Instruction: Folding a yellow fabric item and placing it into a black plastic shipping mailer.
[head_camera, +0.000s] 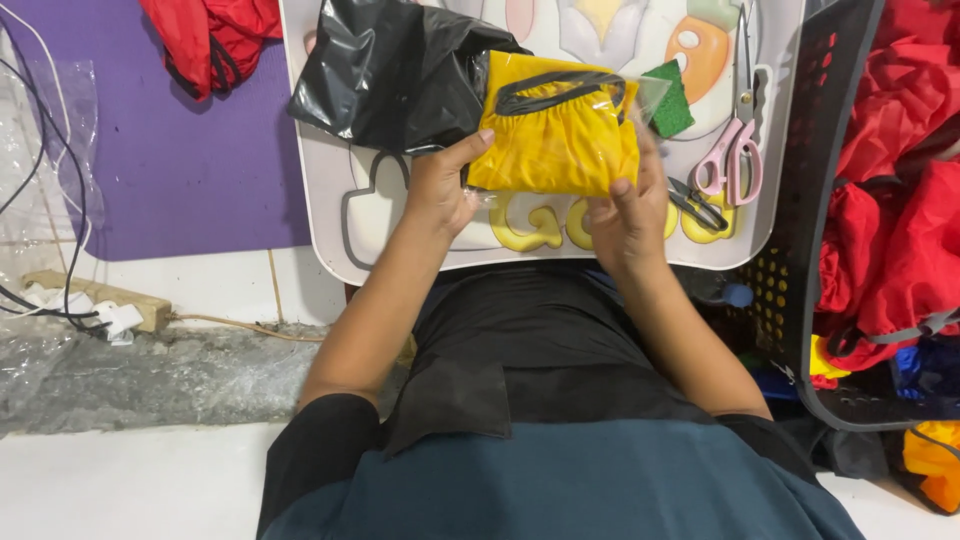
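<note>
Seen from above, a person in a dark shirt sat at a small white tabletop (330, 240) printed with cartoon shapes, in the upper middle of the frame. Both hands held a folded yellow garment (555, 140) with a black elastic band, sealed in a clear plastic bag, just above the tabletop's near edge. The left hand (440, 185) gripped the packet's lower left corner, thumb pressed on top and fingers curled beneath. The right hand (625, 215) pinched the lower right edge, thumb on the front and fingers behind; both grips were closed on the packet.

A crumpled black plastic bag (390, 75) lay on the tabletop, touching the packet's upper left side. A green sponge (668, 100) sat just to the right of the packet. Pink-handled scissors (735, 160) lay near the tabletop's right edge, with small black snips (695, 205) beside the right hand.

At the right of the frame, a black crate (800, 200) held heaped red fabric (900, 200). More red fabric (205, 35) rested on a purple mat (180, 170) at upper left. A power strip (100, 298) with cables lay along the left edge.
</note>
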